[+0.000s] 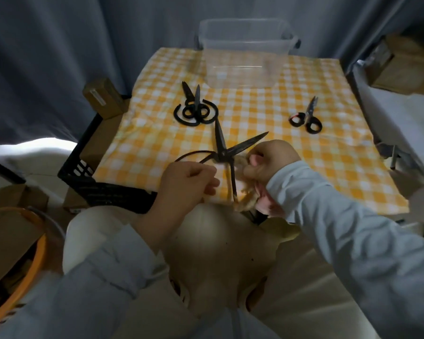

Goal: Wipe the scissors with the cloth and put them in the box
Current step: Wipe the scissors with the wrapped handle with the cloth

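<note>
Large black iron scissors (222, 149) are held open above the table's near edge, blades pointing away. My left hand (186, 183) grips one of their looped handles. My right hand (271, 162) holds a crumpled pale cloth (245, 189) against the scissors near the right blade and handle. Two other pairs lie stacked on the checked tablecloth at the left: a big black pair (179, 116) with a smaller pair (196, 107) on top. Small black scissors (306, 117) lie at the right. A clear plastic box (245, 55) stands at the far edge.
The yellow-and-white checked cloth (316, 155) covers the table. A black crate (91, 177) with cardboard boxes sits at the left, an orange-rimmed basket (34, 243) at the lower left, more boxes (402, 67) at the far right.
</note>
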The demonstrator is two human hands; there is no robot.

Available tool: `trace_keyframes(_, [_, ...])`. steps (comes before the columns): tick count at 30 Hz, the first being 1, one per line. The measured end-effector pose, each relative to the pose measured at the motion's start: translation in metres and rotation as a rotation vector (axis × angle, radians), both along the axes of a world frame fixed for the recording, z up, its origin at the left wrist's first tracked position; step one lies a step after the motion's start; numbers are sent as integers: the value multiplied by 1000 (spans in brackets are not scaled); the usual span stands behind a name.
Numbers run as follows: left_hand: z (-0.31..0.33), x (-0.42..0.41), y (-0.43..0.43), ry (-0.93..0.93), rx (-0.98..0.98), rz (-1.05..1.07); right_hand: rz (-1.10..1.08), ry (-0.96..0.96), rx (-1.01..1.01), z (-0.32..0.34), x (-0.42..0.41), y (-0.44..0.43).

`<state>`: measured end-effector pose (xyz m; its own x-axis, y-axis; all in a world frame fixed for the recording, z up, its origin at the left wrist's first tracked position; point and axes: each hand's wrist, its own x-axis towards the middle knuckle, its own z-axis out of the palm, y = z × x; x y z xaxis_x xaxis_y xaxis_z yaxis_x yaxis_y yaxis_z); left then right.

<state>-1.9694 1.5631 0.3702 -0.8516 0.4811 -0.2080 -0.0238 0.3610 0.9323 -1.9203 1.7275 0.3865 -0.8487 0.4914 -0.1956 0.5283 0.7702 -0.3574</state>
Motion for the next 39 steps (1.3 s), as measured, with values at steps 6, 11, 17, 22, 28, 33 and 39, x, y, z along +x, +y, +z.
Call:
trace_keyframes(6, [13, 5, 18, -677, 443, 264, -104, 411, -187, -10, 18, -22])
trace_keyframes(11, [14, 1, 22, -668, 547, 463, -8, 439, -223, -8, 28, -35])
trace_keyframes(17, [11, 1, 15, -580, 505, 513, 55, 354, -218, 0, 33, -28])
trace_keyframes(22, [5, -5, 8, -500, 501, 528, -67, 460, -209, 40, 39, 5])
trace_keyframes(28, [1, 7, 11, -468, 504, 396, 88, 636, 73, 62, 15, 6])
trace_keyframes(33, [4, 15, 11, -483, 542, 353, 337, 425, -267, 15, 10, -33])
trace_keyframes(39, [3, 17, 9, -449, 533, 341, 227, 488, -306, -9, 16, -25])
